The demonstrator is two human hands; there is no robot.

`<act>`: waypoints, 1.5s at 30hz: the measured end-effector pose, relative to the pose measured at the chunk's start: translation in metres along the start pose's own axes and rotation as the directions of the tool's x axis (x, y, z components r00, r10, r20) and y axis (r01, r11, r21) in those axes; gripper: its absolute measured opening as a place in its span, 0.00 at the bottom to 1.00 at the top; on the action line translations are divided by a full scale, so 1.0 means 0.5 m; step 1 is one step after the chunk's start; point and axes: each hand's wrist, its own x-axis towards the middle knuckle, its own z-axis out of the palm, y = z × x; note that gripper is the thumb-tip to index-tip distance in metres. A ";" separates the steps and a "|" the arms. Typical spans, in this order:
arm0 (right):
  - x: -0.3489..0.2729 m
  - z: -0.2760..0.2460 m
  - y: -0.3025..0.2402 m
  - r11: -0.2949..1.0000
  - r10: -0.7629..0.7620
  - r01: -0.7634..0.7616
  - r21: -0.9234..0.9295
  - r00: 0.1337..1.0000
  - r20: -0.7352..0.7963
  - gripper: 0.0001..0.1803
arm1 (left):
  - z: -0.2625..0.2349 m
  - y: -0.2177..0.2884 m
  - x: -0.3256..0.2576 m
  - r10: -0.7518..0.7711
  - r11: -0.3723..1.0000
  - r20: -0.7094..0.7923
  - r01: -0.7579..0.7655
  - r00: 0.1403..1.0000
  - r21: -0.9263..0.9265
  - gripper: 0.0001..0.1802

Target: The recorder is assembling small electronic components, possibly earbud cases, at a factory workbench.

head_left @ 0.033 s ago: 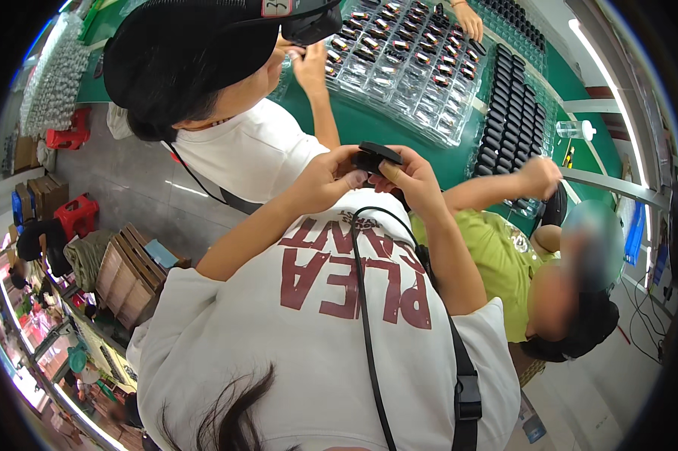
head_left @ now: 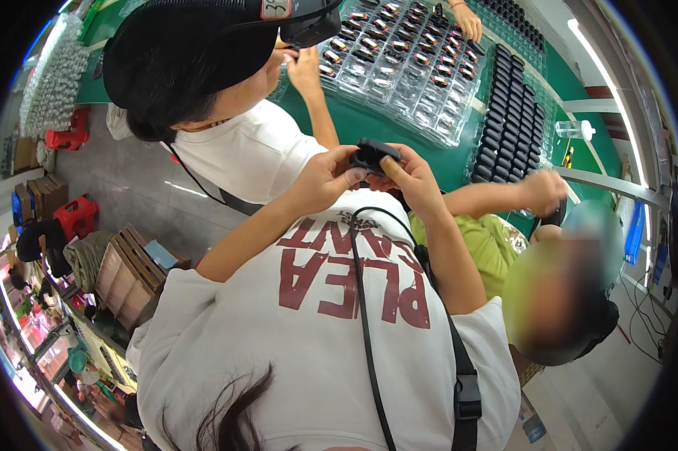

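Observation:
In front of my chest, both hands hold a small black plastic case [head_left: 372, 154] with rounded ends. One flat part of it stands tilted above the rest, like a raised lid. My left hand [head_left: 325, 180] pinches its left end, with the thumb along the near side. My right hand [head_left: 413, 174] grips the right end, its thumb pressed on the case's near face. The fingers behind the case are partly hidden. Beyond my hands lies a green table [head_left: 448, 167] bearing a clear plastic tray [head_left: 453, 138] of small black parts with orange and white bits.
To the right, another tray holds rows of black oval cases [head_left: 506, 113], near a clear bottle [head_left: 574, 130]. A co-worker in a white shirt and black cap [head_left: 181, 64] sits close on my left; another in a green shirt [head_left: 467, 244] is on my right. A third person's hand [head_left: 468, 22] reaches in.
The upper part of the black case has tilted up more between my hands. The right co-worker's head and forearm have shifted slightly; the left co-worker's hand has moved a little left.

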 end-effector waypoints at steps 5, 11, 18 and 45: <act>0.035 -0.007 0.005 0.963 -0.210 0.208 -0.173 0.978 0.009 0.18 | -0.027 -0.003 0.031 -0.188 0.968 -0.035 0.191 0.982 0.161 0.20; 0.171 -0.204 0.020 0.982 -0.187 0.156 -0.109 0.895 -0.406 0.15 | -0.018 -0.015 0.041 -0.102 0.951 -0.178 0.149 0.979 0.270 0.27; 0.320 -0.831 0.126 0.948 0.187 0.312 0.065 -0.380 -0.906 0.20 | -0.007 -0.022 0.067 -0.213 0.949 -0.175 0.246 0.961 0.197 0.18; 0.316 -0.576 -0.198 0.789 -0.490 0.561 -0.250 0.328 -0.808 0.15 | 0.031 -0.057 0.156 -0.335 0.919 -0.199 0.366 0.921 0.146 0.15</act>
